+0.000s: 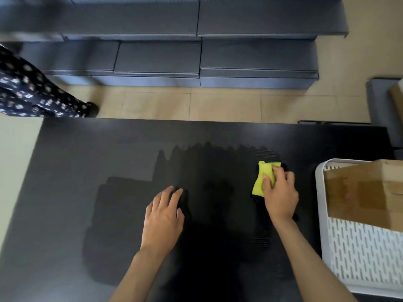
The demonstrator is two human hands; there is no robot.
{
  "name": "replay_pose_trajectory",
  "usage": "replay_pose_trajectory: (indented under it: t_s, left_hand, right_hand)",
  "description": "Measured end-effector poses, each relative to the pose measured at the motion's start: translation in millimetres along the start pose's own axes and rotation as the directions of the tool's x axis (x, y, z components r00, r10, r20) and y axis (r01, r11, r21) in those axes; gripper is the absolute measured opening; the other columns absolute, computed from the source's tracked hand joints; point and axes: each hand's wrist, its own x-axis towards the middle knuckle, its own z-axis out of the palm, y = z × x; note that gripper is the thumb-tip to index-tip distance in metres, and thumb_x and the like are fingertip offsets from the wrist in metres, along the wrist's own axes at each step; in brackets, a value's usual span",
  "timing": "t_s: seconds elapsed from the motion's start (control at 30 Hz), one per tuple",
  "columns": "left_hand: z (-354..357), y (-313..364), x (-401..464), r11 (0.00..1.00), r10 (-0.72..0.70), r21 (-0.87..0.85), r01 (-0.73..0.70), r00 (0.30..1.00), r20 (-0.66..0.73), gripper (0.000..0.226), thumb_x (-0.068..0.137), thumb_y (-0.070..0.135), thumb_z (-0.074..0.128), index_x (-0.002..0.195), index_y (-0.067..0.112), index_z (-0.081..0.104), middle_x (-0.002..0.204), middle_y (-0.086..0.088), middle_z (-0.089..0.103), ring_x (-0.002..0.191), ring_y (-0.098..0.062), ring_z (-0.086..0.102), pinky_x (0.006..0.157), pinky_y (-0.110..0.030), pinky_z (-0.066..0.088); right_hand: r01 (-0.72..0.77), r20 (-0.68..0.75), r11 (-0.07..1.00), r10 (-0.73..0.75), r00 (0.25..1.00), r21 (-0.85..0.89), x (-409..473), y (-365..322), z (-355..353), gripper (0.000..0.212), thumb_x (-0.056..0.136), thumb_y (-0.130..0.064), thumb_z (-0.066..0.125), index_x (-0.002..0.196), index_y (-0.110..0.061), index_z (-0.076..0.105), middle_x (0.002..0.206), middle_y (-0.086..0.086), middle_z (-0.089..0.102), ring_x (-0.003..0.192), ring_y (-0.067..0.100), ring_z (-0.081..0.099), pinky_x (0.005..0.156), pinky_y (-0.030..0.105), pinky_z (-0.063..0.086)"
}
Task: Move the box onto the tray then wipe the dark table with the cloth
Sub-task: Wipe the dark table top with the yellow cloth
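The dark table (91, 153) fills the lower view, and a darker wet patch spreads across its middle. My right hand (280, 192) presses a yellow-green cloth (262, 177) flat on the table right of centre, fingers curled over it. My left hand (163, 216) rests open on the table at the centre, fingers spread, holding nothing. A brown cardboard box (366, 192) sits on the white perforated tray (362, 256) at the right edge of the table.
Grey upholstered sofa blocks (196, 53) stand beyond the table across a strip of beige floor. Another person's leg in dark flowered trousers (30, 92) stands at the far left. A pale surface (17, 166) borders the table's left side.
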Motion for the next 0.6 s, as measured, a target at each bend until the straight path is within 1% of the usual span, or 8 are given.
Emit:
replay_pose_trajectory:
  t_s: [0.1, 0.2, 0.3, 0.4, 0.53, 0.6]
  left_hand:
    - [-0.2, -18.5, -5.2, 1.000, -0.022, 0.003, 0.022, 0.999, 0.024, 0.054, 0.092, 0.021, 0.064, 0.144, 0.019, 0.051, 0.148, -0.005, 0.053, 0.132, -0.026, 0.053, 0.103, -0.045, 0.051]
    - [-2.8, -42.5, -9.8, 0.999, -0.045, -0.005, 0.045, 0.999, 0.025, 0.054, 0.091, 0.021, 0.065, 0.144, 0.019, 0.051, 0.147, -0.005, 0.053, 0.132, -0.026, 0.053, 0.104, -0.046, 0.051]
    - [-9.0, -68.5, -12.5, 0.998, -0.063, -0.019, 0.063, 0.998, 0.017, 0.054, 0.090, 0.020, 0.066, 0.142, 0.018, 0.052, 0.146, -0.006, 0.055, 0.131, -0.026, 0.054, 0.104, -0.046, 0.052]
    - [-16.6, -97.7, -13.7, 0.995, -0.084, -0.046, 0.085, 0.996, 0.024, 0.054, 0.091, 0.020, 0.065, 0.143, 0.019, 0.053, 0.146, -0.005, 0.055, 0.132, -0.026, 0.054, 0.105, -0.047, 0.051]
    - [-27.2, -144.6, -15.3, 0.992, -0.113, -0.050, 0.115, 0.993, 0.037, 0.053, 0.090, 0.018, 0.067, 0.142, 0.017, 0.055, 0.145, -0.006, 0.056, 0.130, -0.027, 0.055, 0.104, -0.047, 0.051]
    - [-33.1, -170.0, -15.7, 0.985, -0.157, -0.068, 0.158, 0.987, 0.026, 0.053, 0.088, 0.016, 0.069, 0.140, 0.016, 0.057, 0.143, -0.006, 0.058, 0.128, -0.028, 0.057, 0.102, -0.047, 0.053]
  right_hand:
    - [0.050, 0.010, 0.999, -0.050, 0.999, -0.015, -16.3, -28.8, 14.9, 0.027, 0.098, -0.028, 0.064, 0.122, -0.019, 0.058, 0.108, 0.005, 0.050, 0.070, 0.021, 0.053, 0.062, 0.032, 0.041]
    - [0.087, 0.039, 0.996, -0.086, 0.996, -0.014, -35.8, -66.1, 34.4, 0.026, 0.098, -0.029, 0.064, 0.121, -0.018, 0.058, 0.107, 0.003, 0.051, 0.068, 0.017, 0.052, 0.059, 0.031, 0.042]
    - [0.111, 0.073, 0.994, -0.110, 0.991, 0.001, -57.3, -109.1, 56.5, 0.021, 0.098, -0.028, 0.063, 0.114, -0.017, 0.055, 0.109, 0.003, 0.051, 0.073, 0.020, 0.060, 0.057, 0.034, 0.049]
    - [0.129, 0.106, 0.991, -0.130, 0.986, 0.017, -80.6, -158.5, 81.2, 0.020, 0.098, -0.028, 0.064, 0.111, -0.016, 0.055, 0.109, 0.003, 0.050, 0.076, 0.021, 0.062, 0.061, 0.039, 0.056]
    - [0.161, 0.129, 0.986, -0.165, 0.978, 0.037, -113.2, -227.3, 117.0, 0.019, 0.097, -0.027, 0.064, 0.109, -0.013, 0.057, 0.106, 0.005, 0.051, 0.075, 0.025, 0.061, 0.058, 0.040, 0.054]
    - [0.191, 0.145, 0.980, -0.196, 0.970, 0.047, -129.6, -262.1, 136.2, 0.018, 0.096, -0.026, 0.063, 0.107, -0.013, 0.057, 0.104, 0.005, 0.051, 0.075, 0.024, 0.061, 0.056, 0.037, 0.050]
